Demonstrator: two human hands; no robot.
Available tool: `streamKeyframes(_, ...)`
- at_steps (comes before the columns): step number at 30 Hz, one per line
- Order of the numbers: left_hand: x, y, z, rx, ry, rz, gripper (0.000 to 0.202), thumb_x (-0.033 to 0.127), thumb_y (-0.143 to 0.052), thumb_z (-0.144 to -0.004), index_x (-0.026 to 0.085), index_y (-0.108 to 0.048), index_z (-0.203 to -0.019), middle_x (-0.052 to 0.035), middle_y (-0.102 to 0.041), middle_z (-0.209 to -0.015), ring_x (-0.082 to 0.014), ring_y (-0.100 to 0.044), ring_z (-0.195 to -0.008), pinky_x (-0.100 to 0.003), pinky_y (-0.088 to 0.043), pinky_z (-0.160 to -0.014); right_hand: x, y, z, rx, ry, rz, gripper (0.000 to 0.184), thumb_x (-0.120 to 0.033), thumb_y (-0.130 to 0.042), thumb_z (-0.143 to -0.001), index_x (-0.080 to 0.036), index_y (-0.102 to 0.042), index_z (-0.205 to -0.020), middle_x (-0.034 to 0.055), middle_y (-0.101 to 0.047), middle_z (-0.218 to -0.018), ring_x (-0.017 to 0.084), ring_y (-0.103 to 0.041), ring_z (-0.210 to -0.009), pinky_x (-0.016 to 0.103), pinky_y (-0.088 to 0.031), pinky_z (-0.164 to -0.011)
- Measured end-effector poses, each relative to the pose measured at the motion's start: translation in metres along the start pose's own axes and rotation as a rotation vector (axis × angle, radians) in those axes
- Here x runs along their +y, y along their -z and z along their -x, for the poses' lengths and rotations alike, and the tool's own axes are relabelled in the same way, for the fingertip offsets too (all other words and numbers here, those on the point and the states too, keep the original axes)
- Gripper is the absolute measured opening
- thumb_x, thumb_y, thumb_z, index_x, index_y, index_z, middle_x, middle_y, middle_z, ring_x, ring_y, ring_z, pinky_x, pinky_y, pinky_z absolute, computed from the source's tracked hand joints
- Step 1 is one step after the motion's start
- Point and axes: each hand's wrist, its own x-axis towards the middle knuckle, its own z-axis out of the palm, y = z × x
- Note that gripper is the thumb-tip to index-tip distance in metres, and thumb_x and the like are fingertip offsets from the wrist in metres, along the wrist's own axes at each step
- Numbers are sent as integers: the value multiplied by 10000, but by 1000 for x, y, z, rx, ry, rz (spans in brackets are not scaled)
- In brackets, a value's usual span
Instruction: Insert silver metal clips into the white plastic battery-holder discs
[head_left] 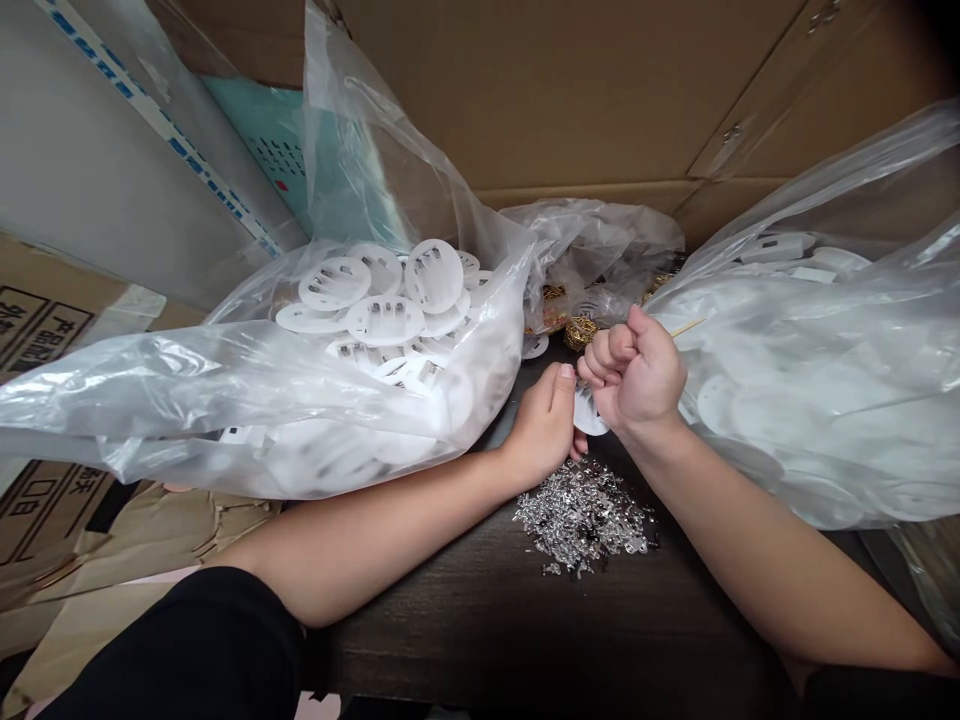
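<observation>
My left hand (pixel 544 418) is closed at the edge of a white round plastic disc (pixel 590 412), thumb on the near side. Right beside it, my right hand (pixel 643 368) is curled into a fist with a thin yellowish stick (pixel 688 327) poking out past the thumb side. Its curled fingers hide part of the disc and whatever lies behind them. Just below both hands, a heap of small shiny metal pieces (pixel 585 512) is spread on the dark tabletop (pixel 450 590).
On the left sits an open clear plastic bag (pixel 247 370) full of white discs (pixel 386 320) with metal strips. Another plastic bag (pixel 832 360) of white parts stands right. Gold-coloured coiled pieces (pixel 580 332) lie behind the hands. Cardboard (pixel 570 90) walls off the back.
</observation>
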Motion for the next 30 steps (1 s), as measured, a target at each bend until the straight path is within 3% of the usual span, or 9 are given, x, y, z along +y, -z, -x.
streamKeyframes(8,-3,0,-1,-7,11,-7,511,694,-335,-1027,201,-462,-990,27,-509,-570,-127,-538,-399,-223,-458,-327,3,-5,3,59,3,5,645,-521,-657,-863,-205,-224,-506,-55,-166,-440,67,-174,-371,254,-193,-365)
streamKeyframes(15,-4,1,0,-9,4,-18,525,711,-343,-1017,200,-462,-989,19,-519,-586,-124,-547,-406,-218,-456,-344,2,-4,4,23,0,28,659,-543,-640,-881,-203,-216,-508,-51,-171,-433,71,-182,-370,253,-198,-367)
streamKeyframes(22,-3,1,-1,-16,5,-13,532,712,-340,-1017,198,-478,-999,15,-515,-582,-136,-554,-420,-222,-439,-334,2,2,8,-6,117,40,722,-640,-580,-921,-193,-166,-534,-44,-154,-447,76,-181,-374,261,-216,-379)
streamKeyframes(30,2,0,-2,-14,23,4,495,672,-342,-1035,201,-484,-978,20,-508,-566,-133,-535,-395,-224,-426,-323,3,8,9,-122,227,55,677,-570,-460,-1012,-188,-171,-533,-22,-144,-459,99,-177,-383,300,-214,-381)
